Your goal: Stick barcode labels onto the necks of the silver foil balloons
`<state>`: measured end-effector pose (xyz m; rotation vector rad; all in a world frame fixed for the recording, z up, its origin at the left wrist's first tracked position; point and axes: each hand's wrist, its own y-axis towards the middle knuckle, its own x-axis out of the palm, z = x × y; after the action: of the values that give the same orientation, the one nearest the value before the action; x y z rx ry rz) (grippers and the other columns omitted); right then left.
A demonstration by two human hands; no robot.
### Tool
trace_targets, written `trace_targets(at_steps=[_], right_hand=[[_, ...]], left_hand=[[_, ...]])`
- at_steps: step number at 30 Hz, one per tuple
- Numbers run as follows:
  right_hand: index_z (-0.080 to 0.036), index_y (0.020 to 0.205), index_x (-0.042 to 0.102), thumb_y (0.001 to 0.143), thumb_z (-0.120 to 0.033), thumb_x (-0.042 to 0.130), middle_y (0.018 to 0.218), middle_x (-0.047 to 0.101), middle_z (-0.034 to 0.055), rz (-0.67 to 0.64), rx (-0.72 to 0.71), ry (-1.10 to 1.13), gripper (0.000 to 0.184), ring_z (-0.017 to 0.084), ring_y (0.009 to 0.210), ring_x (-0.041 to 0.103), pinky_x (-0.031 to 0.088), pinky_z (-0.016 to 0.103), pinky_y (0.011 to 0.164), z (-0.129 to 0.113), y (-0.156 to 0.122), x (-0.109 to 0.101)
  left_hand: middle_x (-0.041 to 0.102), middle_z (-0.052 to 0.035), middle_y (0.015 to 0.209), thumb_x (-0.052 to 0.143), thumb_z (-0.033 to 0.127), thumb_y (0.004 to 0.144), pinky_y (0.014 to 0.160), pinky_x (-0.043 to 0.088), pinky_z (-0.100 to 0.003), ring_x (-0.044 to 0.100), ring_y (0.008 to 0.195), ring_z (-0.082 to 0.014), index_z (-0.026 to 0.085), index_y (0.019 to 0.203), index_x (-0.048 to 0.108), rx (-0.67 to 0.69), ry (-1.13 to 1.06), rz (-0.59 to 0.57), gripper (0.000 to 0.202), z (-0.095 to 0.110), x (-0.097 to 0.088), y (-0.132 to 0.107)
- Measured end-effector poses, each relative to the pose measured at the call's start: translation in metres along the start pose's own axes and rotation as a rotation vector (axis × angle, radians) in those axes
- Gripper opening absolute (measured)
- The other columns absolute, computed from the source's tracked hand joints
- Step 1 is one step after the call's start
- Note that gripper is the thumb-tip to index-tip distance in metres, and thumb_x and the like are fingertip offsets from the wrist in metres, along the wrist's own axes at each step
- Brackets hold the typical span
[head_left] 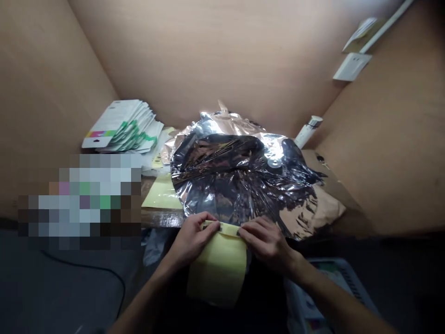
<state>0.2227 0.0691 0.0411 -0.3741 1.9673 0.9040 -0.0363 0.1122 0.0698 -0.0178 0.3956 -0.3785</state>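
Pinching yel. sheet (219, 271) | top edge w/ L fingers (208, 221) + R fingers (252, 227)

A wooden tabletop (162, 218) carries the pile, with a crumpled heap of silvery foil film (239, 178) spread across its middle. At about 10 o'clock from the foil, a fanned stack of white printed cards with green markings (121, 125) lies near the far corner. A pale yellow sheet (160, 194) lies flat at 9 o'clock, touching the foil's edge. At 4 o'clock, a sheet of tan paper (325, 208) sits partly under the foil. A white cylinder (308, 132) stands out at 2 o'clock. A pixelated patch hides whatever lies at the left.
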Motion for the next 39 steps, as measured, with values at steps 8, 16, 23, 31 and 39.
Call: trace_targets(at_steps=[8,16,23,31,39], right_hand=[[-0.023,0.097,0.065,0.102,-0.033,0.056,0.087,0.066,0.0032,0.115,0.557,0.554,0.015,0.018,0.077,0.064,0.054,0.03,0.068,0.006,0.001,-0.019],[-0.018,0.086,0.065,0.095,-0.036,0.07,0.087,0.069,0.0054,-0.258,0.378,-0.099,0.021,0.023,0.085,0.064,0.045,0.037,0.086,0.026,0.005,0.004],[-0.019,0.095,0.065,0.097,-0.046,0.067,0.096,0.067,0.006,-0.329,0.247,-0.087,0.027,0.022,0.093,0.061,0.042,0.033,0.084,0.054,-0.003,-0.017],[-0.018,0.097,0.064,0.103,-0.04,0.057,0.091,0.066,0.0049,-0.557,0.193,0.101,0.025,0.018,0.081,0.058,0.04,0.029,0.077,0.065,0.012,-0.029],[-0.018,0.094,0.066,0.1,-0.033,0.057,0.086,0.065,0.001,-0.622,0.144,0.277,0.018,0.016,0.078,0.056,0.038,0.027,0.075,0.074,0.017,-0.022]], left_hand=[[0.078,-0.0078,0.112,0.058,0.033,0.098,0.086,0.053,-0.029,0.073,0.101,-0.0248,0.02,0.094,0.071,0.138,0.186,-0.183,0.019,-0.016,-0.005,-0.012],[0.059,-0.0084,0.151,0.054,0.018,0.098,0.096,0.052,-0.031,0.051,0.143,-0.0285,0.022,0.088,0.066,0.242,0.407,-0.353,0.016,-0.034,-0.003,-0.009],[0.057,-0.0075,0.152,0.057,0.021,0.097,0.096,0.052,-0.032,0.066,0.125,-0.0297,0.022,0.092,0.069,0.253,0.424,-0.354,0.012,-0.036,-0.008,-0.004],[0.049,-0.006,0.159,0.051,0.018,0.097,0.096,0.053,-0.034,0.069,0.118,-0.0277,0.024,0.116,0.069,0.202,0.554,-0.316,0.027,-0.024,-0.004,-0.012],[0.05,-0.0029,0.158,0.048,0.016,0.095,0.096,0.052,-0.033,0.069,0.116,-0.0266,0.024,0.107,0.071,0.186,0.575,-0.38,0.027,-0.018,-0.009,-0.009]])
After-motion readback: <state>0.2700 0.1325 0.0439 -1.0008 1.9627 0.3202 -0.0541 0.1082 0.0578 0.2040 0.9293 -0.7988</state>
